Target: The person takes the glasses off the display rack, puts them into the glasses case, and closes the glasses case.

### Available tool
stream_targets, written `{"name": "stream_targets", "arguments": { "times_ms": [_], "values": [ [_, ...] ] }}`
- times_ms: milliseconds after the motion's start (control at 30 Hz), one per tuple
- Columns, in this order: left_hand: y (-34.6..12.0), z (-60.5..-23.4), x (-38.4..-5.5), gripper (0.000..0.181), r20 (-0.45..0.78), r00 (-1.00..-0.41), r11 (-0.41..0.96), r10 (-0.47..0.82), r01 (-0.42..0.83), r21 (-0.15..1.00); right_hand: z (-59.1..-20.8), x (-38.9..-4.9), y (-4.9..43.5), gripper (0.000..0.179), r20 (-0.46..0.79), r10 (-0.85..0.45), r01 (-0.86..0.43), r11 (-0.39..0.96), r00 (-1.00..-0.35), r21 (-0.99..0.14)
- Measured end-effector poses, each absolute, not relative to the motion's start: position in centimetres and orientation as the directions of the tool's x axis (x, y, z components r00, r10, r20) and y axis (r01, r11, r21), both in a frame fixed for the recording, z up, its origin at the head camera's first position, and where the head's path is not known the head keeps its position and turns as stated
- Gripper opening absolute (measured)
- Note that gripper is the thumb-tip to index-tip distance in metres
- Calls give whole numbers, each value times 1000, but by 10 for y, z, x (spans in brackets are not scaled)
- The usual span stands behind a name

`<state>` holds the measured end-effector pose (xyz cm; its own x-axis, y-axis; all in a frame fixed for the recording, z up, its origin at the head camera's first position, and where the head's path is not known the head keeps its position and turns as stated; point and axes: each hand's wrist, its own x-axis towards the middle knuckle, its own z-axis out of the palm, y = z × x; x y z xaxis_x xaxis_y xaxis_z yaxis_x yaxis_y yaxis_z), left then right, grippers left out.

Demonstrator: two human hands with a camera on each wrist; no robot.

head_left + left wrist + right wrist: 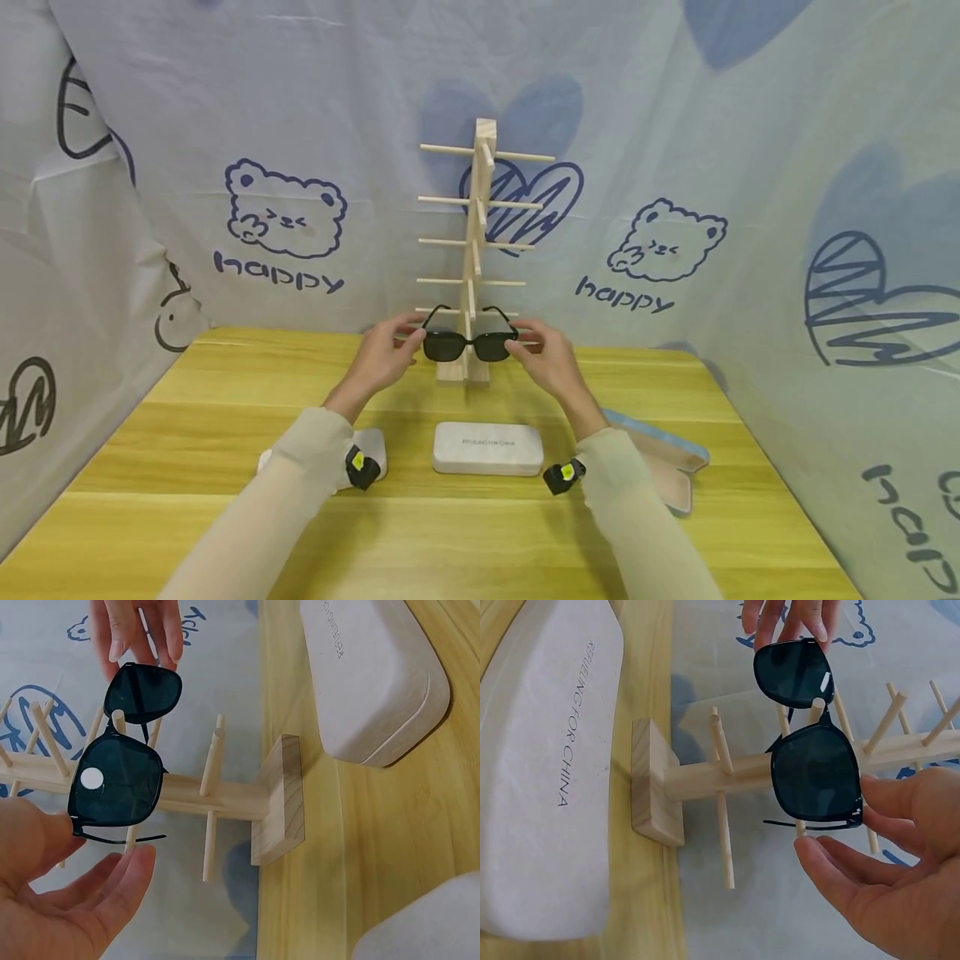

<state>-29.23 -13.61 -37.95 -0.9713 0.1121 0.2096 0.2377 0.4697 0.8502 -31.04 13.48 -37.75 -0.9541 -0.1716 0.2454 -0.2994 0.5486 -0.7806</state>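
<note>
A pair of black sunglasses with dark lenses is at the lower part of a wooden peg stand, lenses facing me and temples pointing back. In both wrist views, the bridge lies right at the tip of a front peg. My left hand holds the left end of the frame, its thumb at the hinge corner and its fingers beside the temple. At the other end, my right hand pinches the right hinge corner between thumb and fingers, one fingertip just below the temple.
A pale glasses case with printed lettering lies closed before the stand. Another pale case is partly hidden by my left sleeve. An open case with a blue edge lies beyond my right forearm. A patterned cloth hangs behind the wooden table.
</note>
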Motion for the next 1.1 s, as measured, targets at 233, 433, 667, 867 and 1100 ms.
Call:
{"name": "stream_targets", "arguments": {
  "times_ms": [233,433,667,867,1100],
  "values": [
    [-133,-379,-292,40,214,-969,464,124,248,851,-380,-312,133,43,240,-191,-306,512,-952,-803],
    [-130,-379,-293,37,238,-967,480,95,254,840,-381,-312,132,40,237,-194,-303,473,-952,-828],
    [-131,-379,-292,36,247,-967,468,54,243,849,-379,-309,131,37,244,-178,-301,483,-953,-822],
    [-132,-375,-286,35,260,-964,447,56,257,857,-376,-304,132,35,276,-161,-320,497,-947,-807],
    [-135,-370,-277,35,274,-959,424,78,281,861,-372,-297,133,37,306,-161,-345,476,-938,-809]
  ]
}}
